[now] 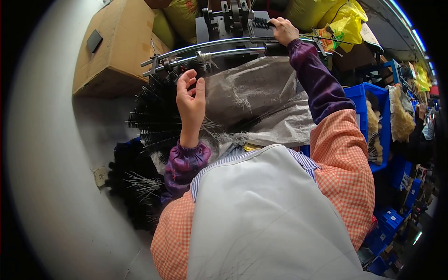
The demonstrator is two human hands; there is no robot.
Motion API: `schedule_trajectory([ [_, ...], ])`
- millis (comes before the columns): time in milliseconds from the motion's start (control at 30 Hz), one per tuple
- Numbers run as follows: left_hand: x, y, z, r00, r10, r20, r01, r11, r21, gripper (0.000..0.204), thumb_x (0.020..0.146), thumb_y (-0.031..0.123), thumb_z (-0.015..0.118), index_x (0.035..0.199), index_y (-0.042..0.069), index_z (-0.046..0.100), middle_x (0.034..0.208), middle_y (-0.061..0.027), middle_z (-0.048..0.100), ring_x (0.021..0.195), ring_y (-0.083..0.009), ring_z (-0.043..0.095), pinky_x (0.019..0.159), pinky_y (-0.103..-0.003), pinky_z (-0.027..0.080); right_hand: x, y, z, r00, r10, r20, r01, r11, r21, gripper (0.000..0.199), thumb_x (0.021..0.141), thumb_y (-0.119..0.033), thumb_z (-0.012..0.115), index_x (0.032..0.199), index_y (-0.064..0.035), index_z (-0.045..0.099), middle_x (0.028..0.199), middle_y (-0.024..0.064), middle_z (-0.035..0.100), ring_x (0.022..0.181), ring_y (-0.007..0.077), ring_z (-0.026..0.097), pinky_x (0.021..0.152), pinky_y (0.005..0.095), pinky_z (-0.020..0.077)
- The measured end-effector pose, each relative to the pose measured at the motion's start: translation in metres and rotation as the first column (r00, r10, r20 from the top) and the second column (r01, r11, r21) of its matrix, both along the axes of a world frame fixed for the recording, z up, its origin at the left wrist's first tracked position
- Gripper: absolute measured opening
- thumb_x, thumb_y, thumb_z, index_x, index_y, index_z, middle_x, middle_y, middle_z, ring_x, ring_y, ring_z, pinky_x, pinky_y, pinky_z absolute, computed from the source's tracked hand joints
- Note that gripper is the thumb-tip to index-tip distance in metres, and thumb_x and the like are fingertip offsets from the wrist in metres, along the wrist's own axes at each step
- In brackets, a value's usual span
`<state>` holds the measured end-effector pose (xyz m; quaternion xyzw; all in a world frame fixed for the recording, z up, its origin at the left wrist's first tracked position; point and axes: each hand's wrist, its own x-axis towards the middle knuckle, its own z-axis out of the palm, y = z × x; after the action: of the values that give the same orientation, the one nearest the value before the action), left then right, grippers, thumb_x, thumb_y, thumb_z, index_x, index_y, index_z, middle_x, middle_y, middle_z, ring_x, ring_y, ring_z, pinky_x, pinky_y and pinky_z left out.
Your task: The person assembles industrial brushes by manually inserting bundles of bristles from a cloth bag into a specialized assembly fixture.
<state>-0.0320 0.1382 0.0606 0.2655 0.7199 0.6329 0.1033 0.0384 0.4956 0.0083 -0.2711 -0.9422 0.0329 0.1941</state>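
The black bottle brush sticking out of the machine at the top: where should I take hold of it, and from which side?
Take the black bottle brush by the end nearest the right hand, coming in from the right as that hand does. Its bristled length lies sideways with the left end against the machine, so the right end is the free one. A pinch grip there probably suits best.

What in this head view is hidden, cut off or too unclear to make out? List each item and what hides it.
- Right hand: fingers curl over a black brush on the machine; the grip itself is hidden.
- Left hand: open, but contact with the black brushes behind is unclear.
- Blue crate: contents blurred near the rim.
- Lap: hidden by the white apron.
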Motion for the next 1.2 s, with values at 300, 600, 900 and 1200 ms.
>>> schedule_trajectory([
  [300, -0.007, -0.011, -0.004, 1.000, 0.024, 0.001, -0.024, 0.999, -0.044, 0.026, 0.084, 0.016, 0.059, 0.105, 0.001, 0.055, 0.103, -0.0077, 0.056, 0.091, -0.0147, 0.053, 0.072, -0.024, 0.046, -0.011, 0.004, -0.007, 0.996, 0.029, 0.085, -0.026, 0.999, -0.032, 0.032, 0.078, -0.013, 0.048, 0.108, -0.0187, 0.057, 0.102, 0.0078, 0.056, 0.100, 0.0266, 0.054, 0.082, 0.0417, 0.0463],
  [600, -0.006, -0.016, -0.009, 0.999, 0.044, 0.009, -0.043, 0.995, -0.091, 0.025, 0.084, 0.015, 0.059, 0.104, 0.001, 0.055, 0.101, -0.0080, 0.056, 0.090, -0.0145, 0.053, 0.071, -0.024, 0.046, -0.011, 0.004, -0.006, 0.993, -0.018, 0.115, 0.027, 0.996, -0.081, 0.033, 0.078, -0.015, 0.048, 0.110, -0.0176, 0.056, 0.103, 0.0087, 0.057, 0.099, 0.0279, 0.055, 0.083, 0.0416, 0.0461],
  [900, -0.006, -0.018, -0.013, 0.999, 0.043, -0.007, -0.044, 0.994, -0.103, 0.024, 0.084, 0.015, 0.059, 0.103, 0.001, 0.056, 0.100, -0.0084, 0.055, 0.089, -0.0146, 0.053, 0.070, -0.024, 0.046, -0.010, 0.005, -0.008, 0.987, 0.060, 0.147, -0.052, 0.997, -0.057, 0.034, 0.077, -0.014, 0.047, 0.111, -0.0166, 0.055, 0.105, 0.0081, 0.056, 0.100, 0.0270, 0.055, 0.083, 0.0419, 0.0461],
  [1200, -0.006, -0.019, -0.016, 0.999, 0.051, -0.006, -0.051, 0.992, -0.112, 0.022, 0.084, 0.014, 0.058, 0.102, 0.000, 0.056, 0.100, -0.0086, 0.055, 0.089, -0.0151, 0.053, 0.069, -0.024, 0.047, -0.011, 0.010, -0.013, 0.991, 0.015, 0.135, -0.004, 0.997, -0.076, 0.034, 0.078, -0.015, 0.047, 0.111, -0.0175, 0.055, 0.104, 0.0067, 0.056, 0.101, 0.0264, 0.054, 0.083, 0.0420, 0.0458],
])
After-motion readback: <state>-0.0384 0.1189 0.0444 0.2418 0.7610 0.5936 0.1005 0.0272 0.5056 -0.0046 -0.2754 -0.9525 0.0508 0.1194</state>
